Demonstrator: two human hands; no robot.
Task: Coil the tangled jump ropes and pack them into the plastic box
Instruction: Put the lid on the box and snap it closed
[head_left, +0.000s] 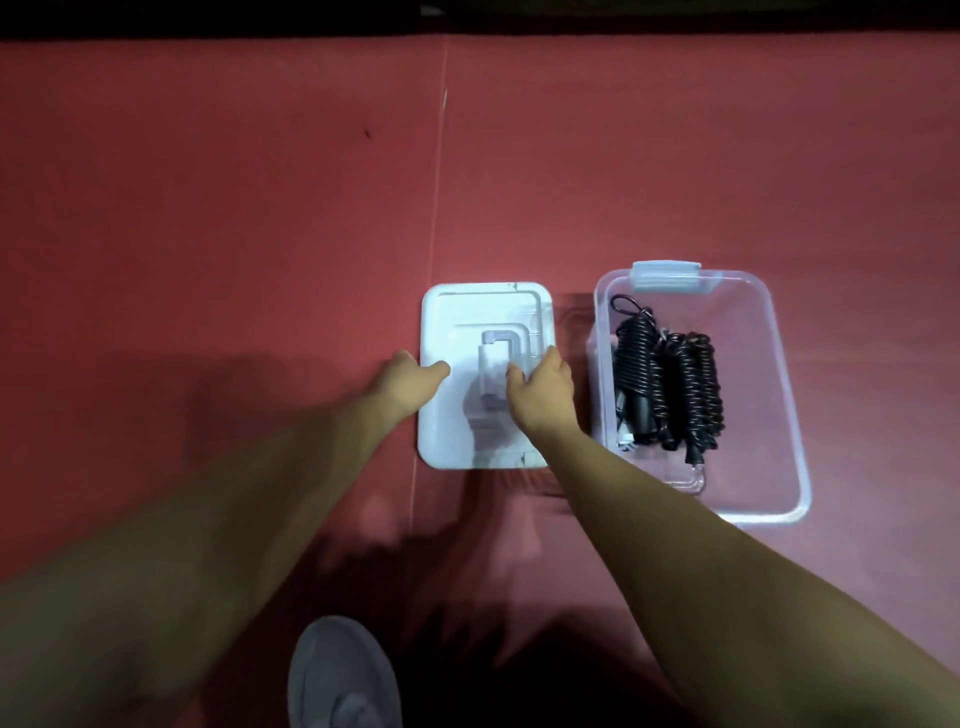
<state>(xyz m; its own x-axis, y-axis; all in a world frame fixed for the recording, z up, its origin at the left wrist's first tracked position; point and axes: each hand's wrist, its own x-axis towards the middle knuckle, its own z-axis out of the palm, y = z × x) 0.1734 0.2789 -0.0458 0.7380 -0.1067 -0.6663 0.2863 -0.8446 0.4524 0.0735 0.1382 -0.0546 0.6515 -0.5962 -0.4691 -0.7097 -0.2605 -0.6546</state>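
Note:
A clear plastic box (779, 415) stands open on the red floor at the right. Black coiled jump ropes (665, 384) lie bundled inside it, towards its left wall. The box's white lid (467, 312) lies flat on the floor just left of the box. My left hand (410, 382) is at the lid's left edge, fingers curled onto it. My right hand (540, 387) is over the lid's right half, fingers bent down onto its raised centre. Whether either hand actually grips the lid is unclear.
Red matting (208, 234) covers the floor, with a seam line (434, 208) running away from the lid. A grey shoe (340, 675) shows at the bottom centre. A dark strip lines the far edge.

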